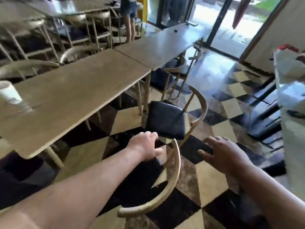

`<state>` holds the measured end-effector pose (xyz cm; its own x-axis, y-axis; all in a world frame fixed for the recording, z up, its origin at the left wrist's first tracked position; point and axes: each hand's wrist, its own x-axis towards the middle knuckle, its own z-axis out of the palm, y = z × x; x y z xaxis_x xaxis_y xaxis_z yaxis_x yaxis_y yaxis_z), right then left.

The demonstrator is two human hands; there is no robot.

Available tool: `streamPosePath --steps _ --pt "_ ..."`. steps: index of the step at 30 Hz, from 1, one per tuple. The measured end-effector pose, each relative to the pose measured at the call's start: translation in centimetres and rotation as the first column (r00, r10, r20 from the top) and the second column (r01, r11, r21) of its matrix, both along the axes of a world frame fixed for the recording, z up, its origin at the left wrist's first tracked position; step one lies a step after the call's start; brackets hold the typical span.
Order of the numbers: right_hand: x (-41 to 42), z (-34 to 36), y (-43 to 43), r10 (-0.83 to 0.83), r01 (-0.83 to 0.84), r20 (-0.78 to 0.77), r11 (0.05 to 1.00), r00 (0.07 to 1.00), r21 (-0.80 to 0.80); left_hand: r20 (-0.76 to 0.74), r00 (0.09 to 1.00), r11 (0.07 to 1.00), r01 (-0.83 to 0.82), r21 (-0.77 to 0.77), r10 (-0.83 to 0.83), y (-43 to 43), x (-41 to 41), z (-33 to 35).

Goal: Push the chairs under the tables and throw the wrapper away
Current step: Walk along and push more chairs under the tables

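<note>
The near chair [171,177] has a curved tan backrest and a dark seat, and stands out from the long wooden table [74,95]. My left hand [145,146] reaches over the top end of its backrest, fingers curled, apparently touching it; whether it grips is unclear. To the right of the backrest my right hand [221,154] hovers with fingers spread, holding nothing. A second chair [166,120] with a black cushion stands beyond, pulled out from the table's corner. No wrapper is visible.
A second table [166,42] continues the row toward glass doors. Another chair [166,78] sits partly under it. A white paper roll [9,95] stands at the near table's left. A person stands at the back. White bags [290,90] fill the right side. Checkered floor.
</note>
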<state>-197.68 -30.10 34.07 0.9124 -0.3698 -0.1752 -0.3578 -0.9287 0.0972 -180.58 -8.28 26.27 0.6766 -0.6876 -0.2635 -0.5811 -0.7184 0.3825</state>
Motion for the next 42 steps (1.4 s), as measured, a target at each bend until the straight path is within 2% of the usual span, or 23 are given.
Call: streamPosePath --steps 6,9,13,18,20,23,26,28,30,33,35,38,42 --pt "10.7 -4.1 -1.9 0.348 -0.357 0.084 0.918 0.934 0.171 0.049 0.917 0.913 -0.400 0.084 0.397 3.9 0.9 -1.8" --pt "13.5 -5.9 -3.5 0.486 -0.498 0.108 0.833 0.867 0.243 0.053 0.825 0.822 -0.565 0.074 0.562 3.9 -1.6 -2.2" --pt "15.4 -7.9 -5.7 0.660 -0.649 0.048 0.720 0.750 0.245 0.063 0.691 0.684 -0.722 0.109 0.720 2.6 -6.3 -3.7" --pt "16.4 -12.1 -6.0 0.731 -0.677 0.006 0.629 0.682 0.382 0.007 0.553 0.545 -0.822 0.165 0.833 1.1 -12.2 -7.1" --pt "16.1 -14.9 -5.7 0.792 -0.716 -0.045 0.573 0.609 0.399 -0.017 0.524 0.515 -0.830 0.213 0.852 0.5 -14.1 -9.4" --pt "15.3 -19.7 -5.4 0.863 -0.764 -0.156 0.500 0.481 0.408 -0.113 0.483 0.495 -0.837 0.232 0.868 -0.7 -16.1 -13.3" --pt "14.5 -24.2 -5.6 0.878 -0.751 -0.287 0.478 0.384 0.456 -0.257 0.460 0.518 -0.817 0.252 0.850 -2.5 -17.4 -17.6" --pt "13.9 -26.8 -6.0 0.865 -0.722 -0.391 0.485 0.314 0.493 -0.350 0.467 0.564 -0.782 0.266 0.812 -3.5 -17.8 -20.0" --pt "13.5 -28.9 -6.6 0.843 -0.738 -0.493 0.471 0.215 0.483 -0.354 0.551 0.649 -0.702 0.292 0.756 -4.2 -17.8 -22.0" --pt "13.6 -31.5 -7.5 0.826 -0.824 -0.556 0.380 0.096 0.421 -0.300 0.699 0.756 -0.548 0.359 0.649 -4.1 -17.1 -24.6" --pt "14.1 -32.5 -7.5 0.824 -0.855 -0.564 0.334 0.061 0.396 -0.301 0.757 0.794 -0.444 0.415 0.580 -3.4 -16.4 -25.7" --pt "15.2 -33.6 -7.5 0.822 -0.875 -0.569 0.283 0.010 0.393 -0.322 0.783 0.815 -0.369 0.447 0.532 -2.6 -15.2 -26.5" --pt "17.9 -34.1 -7.0 0.834 -0.891 -0.551 0.279 0.039 0.359 -0.291 0.811 0.829 -0.367 0.423 0.507 -1.6 -12.7 -27.0"
